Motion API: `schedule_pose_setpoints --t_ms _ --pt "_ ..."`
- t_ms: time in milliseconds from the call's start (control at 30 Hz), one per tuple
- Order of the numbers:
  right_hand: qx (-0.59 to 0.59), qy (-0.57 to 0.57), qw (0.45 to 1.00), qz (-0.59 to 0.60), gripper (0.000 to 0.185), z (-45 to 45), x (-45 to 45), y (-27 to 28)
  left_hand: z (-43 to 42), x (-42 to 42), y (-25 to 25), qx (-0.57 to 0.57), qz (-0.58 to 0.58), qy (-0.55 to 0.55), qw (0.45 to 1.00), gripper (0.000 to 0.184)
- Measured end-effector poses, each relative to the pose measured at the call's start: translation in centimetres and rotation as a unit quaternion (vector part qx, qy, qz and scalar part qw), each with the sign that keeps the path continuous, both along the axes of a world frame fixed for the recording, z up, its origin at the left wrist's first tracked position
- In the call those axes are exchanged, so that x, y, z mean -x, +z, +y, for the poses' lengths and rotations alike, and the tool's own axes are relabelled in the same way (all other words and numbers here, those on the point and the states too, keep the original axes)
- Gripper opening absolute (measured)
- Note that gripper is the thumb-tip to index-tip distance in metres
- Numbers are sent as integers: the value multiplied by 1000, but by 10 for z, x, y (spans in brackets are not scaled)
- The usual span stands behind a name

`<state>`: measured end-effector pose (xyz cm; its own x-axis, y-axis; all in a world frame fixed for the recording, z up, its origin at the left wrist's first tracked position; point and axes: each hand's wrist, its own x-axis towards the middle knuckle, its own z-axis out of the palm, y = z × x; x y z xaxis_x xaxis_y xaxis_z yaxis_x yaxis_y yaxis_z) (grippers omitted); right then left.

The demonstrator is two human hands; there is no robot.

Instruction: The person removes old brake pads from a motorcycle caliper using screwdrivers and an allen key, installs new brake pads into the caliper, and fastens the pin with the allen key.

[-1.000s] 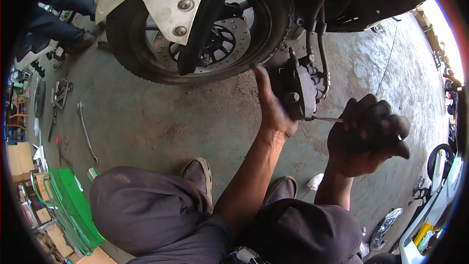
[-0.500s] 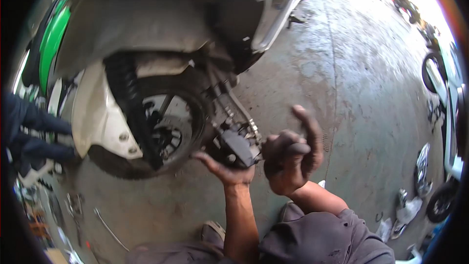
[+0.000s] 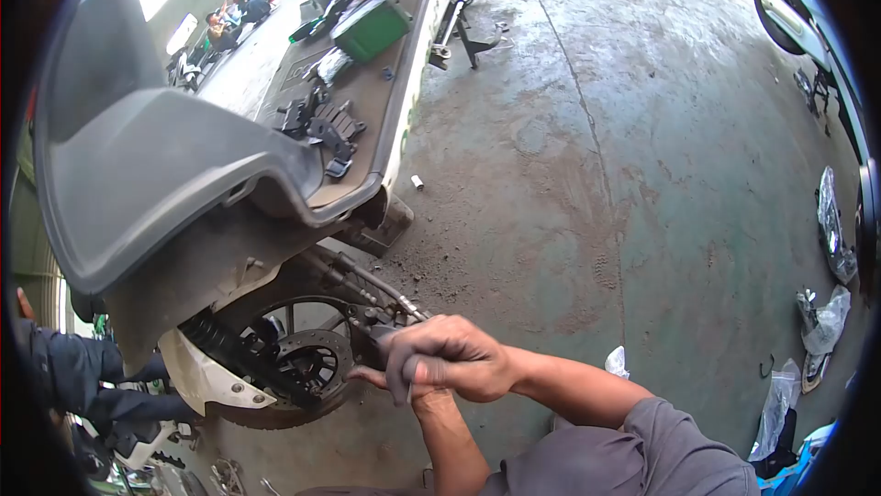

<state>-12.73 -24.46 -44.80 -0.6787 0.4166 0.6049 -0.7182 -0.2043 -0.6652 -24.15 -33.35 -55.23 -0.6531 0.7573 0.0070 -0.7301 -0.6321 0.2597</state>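
My right hand (image 3: 450,356) is closed in front of the brake caliper (image 3: 378,317), its fingers curled down. What they pinch, if anything, is too small and hidden to name. Below it, my left hand (image 3: 427,399) supports the caliper from underneath, thumb stuck out to the left and most fingers hidden behind the right hand. Only the caliper's upper part shows, with a brake hose (image 3: 390,292) running up from it. Just left is the scooter's wheel with its brake disc (image 3: 317,356), a black shock absorber (image 3: 216,340) and a white fender (image 3: 188,375).
Above the wheel, the scooter's floorboard (image 3: 367,158) carries black metal parts (image 3: 335,133) and a green box (image 3: 372,28). Bagged parts (image 3: 826,322) lie on the floor at right. A person's dark-trousered legs (image 3: 101,377) are at far left.
My view has tilted up, bringing the floorboard into sight. My right hand has moved from beside the caliper to in front of it, covering most of it and my left hand.
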Motion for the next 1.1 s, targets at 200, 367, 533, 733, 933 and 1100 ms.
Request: schedule_pose_setpoints --t_ms 200,367,533,733,933,1100 --pt "-75 -293 948 100 32 -5 7 -13 6 -7 2 36 33 8 999 93" --pt "-176 -425 879 123 38 -10 17 -9 5 -5 -5 38 37 -4 999 94" --pt "-86 -476 864 135 38 -28 40 -10 -4 3 -12 63 58 -37 996 95" --pt "-52 -402 911 79 16 -21 42 2 1 25 -15 145 119 -115 976 95" --pt "-108 -463 880 -7 11 -11 29 18 11 39 -18 174 160 -174 956 96" --pt "-115 -458 864 -173 13 6 4 53 27 56 -27 196 177 -245 933 97"
